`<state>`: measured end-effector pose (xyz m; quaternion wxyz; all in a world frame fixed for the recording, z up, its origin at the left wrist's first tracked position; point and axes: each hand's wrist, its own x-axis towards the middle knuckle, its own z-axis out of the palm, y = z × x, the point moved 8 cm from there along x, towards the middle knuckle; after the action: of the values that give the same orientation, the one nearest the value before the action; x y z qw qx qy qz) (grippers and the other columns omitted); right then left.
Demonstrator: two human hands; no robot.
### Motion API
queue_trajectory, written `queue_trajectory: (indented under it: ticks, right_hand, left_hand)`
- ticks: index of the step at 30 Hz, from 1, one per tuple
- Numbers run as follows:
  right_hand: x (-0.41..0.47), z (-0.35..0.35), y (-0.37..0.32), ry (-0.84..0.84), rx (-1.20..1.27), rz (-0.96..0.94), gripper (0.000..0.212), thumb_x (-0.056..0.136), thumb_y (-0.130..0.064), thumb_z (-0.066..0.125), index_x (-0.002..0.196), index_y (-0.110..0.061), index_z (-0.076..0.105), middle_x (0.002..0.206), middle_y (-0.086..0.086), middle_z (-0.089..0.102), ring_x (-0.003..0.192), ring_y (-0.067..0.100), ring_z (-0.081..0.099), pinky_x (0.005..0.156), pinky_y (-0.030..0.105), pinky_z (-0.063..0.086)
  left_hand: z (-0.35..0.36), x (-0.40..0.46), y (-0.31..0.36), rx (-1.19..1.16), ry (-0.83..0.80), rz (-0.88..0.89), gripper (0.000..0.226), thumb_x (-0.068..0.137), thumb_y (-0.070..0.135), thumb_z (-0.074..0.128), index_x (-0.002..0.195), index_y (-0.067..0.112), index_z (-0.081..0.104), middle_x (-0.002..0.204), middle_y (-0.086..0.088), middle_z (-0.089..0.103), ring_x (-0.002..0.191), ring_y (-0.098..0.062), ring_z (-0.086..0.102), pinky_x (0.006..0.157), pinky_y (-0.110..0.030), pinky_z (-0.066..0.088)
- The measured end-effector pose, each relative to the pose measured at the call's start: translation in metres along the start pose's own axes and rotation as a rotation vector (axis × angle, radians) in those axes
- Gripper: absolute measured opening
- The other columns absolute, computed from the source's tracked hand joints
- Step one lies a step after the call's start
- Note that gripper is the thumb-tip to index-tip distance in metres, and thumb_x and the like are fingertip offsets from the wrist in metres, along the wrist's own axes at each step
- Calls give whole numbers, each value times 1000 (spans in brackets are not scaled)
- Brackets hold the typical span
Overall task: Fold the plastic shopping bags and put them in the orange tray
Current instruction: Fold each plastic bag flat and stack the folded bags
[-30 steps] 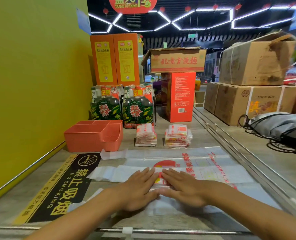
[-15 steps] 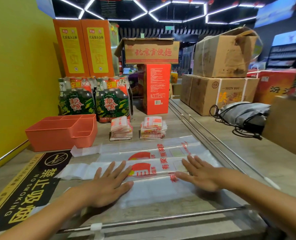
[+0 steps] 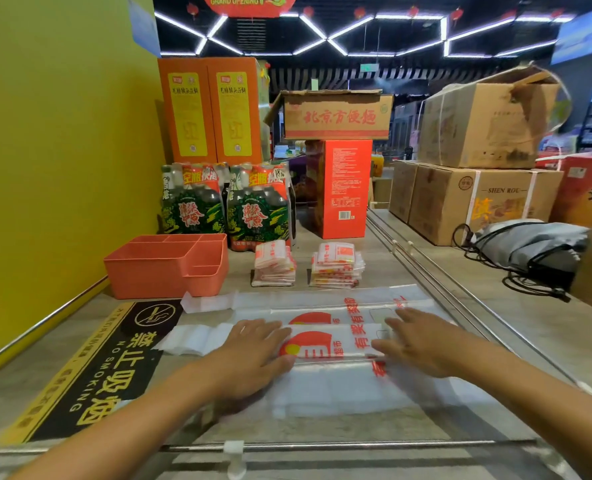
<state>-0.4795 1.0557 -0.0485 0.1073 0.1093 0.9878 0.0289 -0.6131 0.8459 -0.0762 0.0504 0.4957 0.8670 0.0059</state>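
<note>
A clear plastic shopping bag (image 3: 325, 344) with red print lies flat on the counter, its near half folded lengthwise over the middle. My left hand (image 3: 253, 355) presses flat on the fold's left part, fingers straight. My right hand (image 3: 415, 344) presses flat on its right part. Both handles (image 3: 197, 336) stick out to the left. The orange tray (image 3: 156, 268), with several compartments, stands behind at the left and looks empty. Two stacks of folded bags (image 3: 274, 265) (image 3: 337, 265) sit right of the tray.
A yellow wall (image 3: 62, 168) runs along the left. Bottle packs (image 3: 225, 206), orange cartons and a red box stand behind the tray. Cardboard boxes (image 3: 474, 199) and a grey bag with black cords (image 3: 533, 251) lie beyond the metal rails at right. A black no-smoking sticker (image 3: 104, 368) covers the counter's left.
My hands slid apart from the middle of the fold, the left going left and the right going right, smoothing the bag. The camera view shifted as well.
</note>
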Motion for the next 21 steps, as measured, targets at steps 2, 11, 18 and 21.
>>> queue_trajectory:
  ticks: [2,11,18,21]
  right_hand:
    - [7,-11,-33,53,58,-123,61,104,-60,18,147,-27,45,157,0,38,146,17,29,118,36,29]
    - [45,-6,-94,193,210,-281,29,104,-47,44,117,-28,62,112,-7,67,93,9,61,82,22,46]
    - [54,-15,-98,175,132,-228,42,101,-56,45,119,-27,68,112,-7,69,93,10,64,91,27,54]
    - [59,-26,-113,222,83,-260,44,98,-59,47,122,-28,67,122,-8,66,100,13,63,92,33,54]
  left_hand:
    - [-2,5,9,-13,35,78,63,104,60,25,160,35,11,168,10,6,154,-12,-3,122,-32,-3]
    - [10,9,14,-78,-102,141,61,104,60,20,159,39,3,168,12,-4,154,-9,-7,126,-36,-1]
    - [-14,-3,-44,-49,-19,32,54,103,53,42,153,33,39,162,15,29,147,-7,30,118,-28,25]
    - [-25,-2,-51,-25,27,49,50,98,54,54,144,35,51,151,17,47,135,-7,45,109,-28,37]
